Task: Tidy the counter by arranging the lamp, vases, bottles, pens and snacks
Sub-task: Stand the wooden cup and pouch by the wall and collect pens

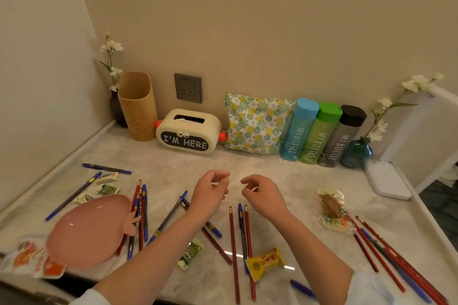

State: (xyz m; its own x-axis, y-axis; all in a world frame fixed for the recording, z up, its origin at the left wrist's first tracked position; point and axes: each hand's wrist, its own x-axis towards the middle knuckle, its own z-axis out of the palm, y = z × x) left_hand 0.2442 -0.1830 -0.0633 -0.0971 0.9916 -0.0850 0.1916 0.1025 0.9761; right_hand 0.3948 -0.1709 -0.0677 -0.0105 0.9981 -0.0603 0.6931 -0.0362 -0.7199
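Note:
My left hand and my right hand hover side by side over the middle of the marble counter, fingers loosely curled and holding nothing. Blue pens and red pencils lie scattered across the counter. Snack packets lie among them: a yellow candy, a green packet, a clear-wrapped snack and an orange packet. A pink plate sits at the left. Three bottles, blue, green and grey, stand against the wall beside a teal vase. A dark vase stands in the left corner.
A wooden holder, a cream tissue box and a floral pouch line the back wall below a socket. A flat white object lies at the right edge. The counter ends at the front and right.

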